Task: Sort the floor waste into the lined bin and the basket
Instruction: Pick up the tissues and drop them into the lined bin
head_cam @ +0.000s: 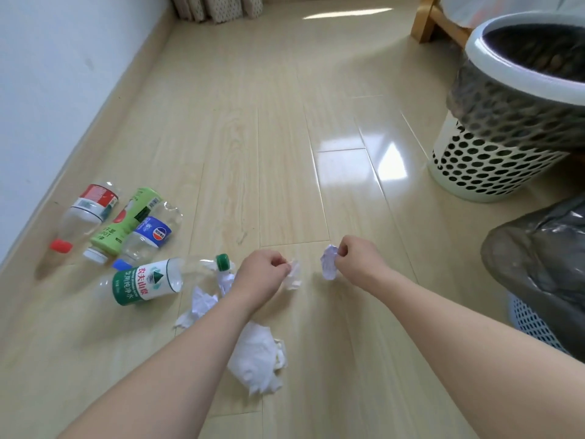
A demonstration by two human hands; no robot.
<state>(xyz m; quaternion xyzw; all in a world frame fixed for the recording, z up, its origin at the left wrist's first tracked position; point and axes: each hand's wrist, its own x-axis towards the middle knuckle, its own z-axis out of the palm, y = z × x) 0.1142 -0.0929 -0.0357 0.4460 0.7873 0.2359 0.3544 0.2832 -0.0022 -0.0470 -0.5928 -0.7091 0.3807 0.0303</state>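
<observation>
My left hand (261, 270) pinches a crumpled white paper scrap (295, 276) just above the floor. My right hand (354, 256) pinches another crumpled paper scrap (328, 263). Under my left forearm lie a large white tissue wad (258, 359) and more crumpled paper (199, 304). Several empty plastic bottles lie at the left: a green-labelled water bottle (148, 282), a blue-labelled one (152, 234), a green one (126, 223) and a red-capped one (84, 213). The perforated bin with a dark liner (519, 71) stands at the upper right. A lattice basket (531, 321) sits at the right edge.
A grey plastic bag (544, 258) drapes over the lattice basket at the right. The white wall and skirting (95, 115) run along the left. A wooden furniture leg (425, 20) stands behind the bin. Curtain folds (218, 7) hang at the far end.
</observation>
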